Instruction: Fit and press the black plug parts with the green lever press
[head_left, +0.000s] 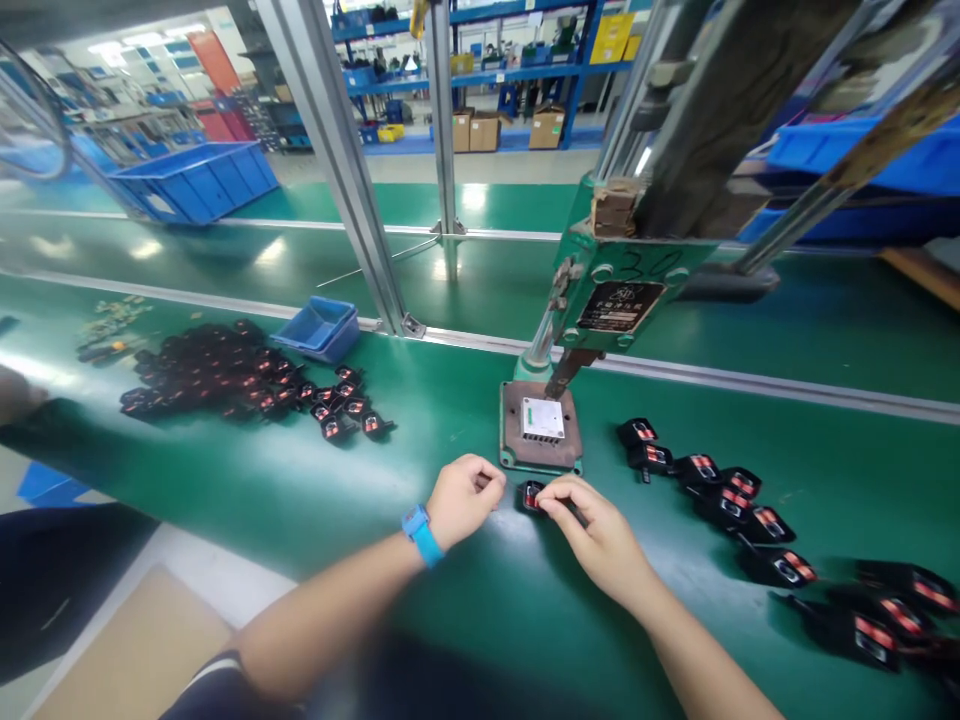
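Note:
My right hand pinches a small black part with a red label at its fingertips, on the green belt. My left hand, with a blue wristband, sits just left of that part with its fingers curled. Whether those fingers hold anything small is hard to see. Directly beyond both hands stands a green hand press, whose brown base plate carries a white-topped fixture. Several matching black parts lie to the right, and a larger heap lies to the left.
A small blue bin stands on the belt beside an aluminium frame post. A co-worker's arm enters at the far left. Behind lie more green belt, a large blue crate, and shelves with cardboard boxes.

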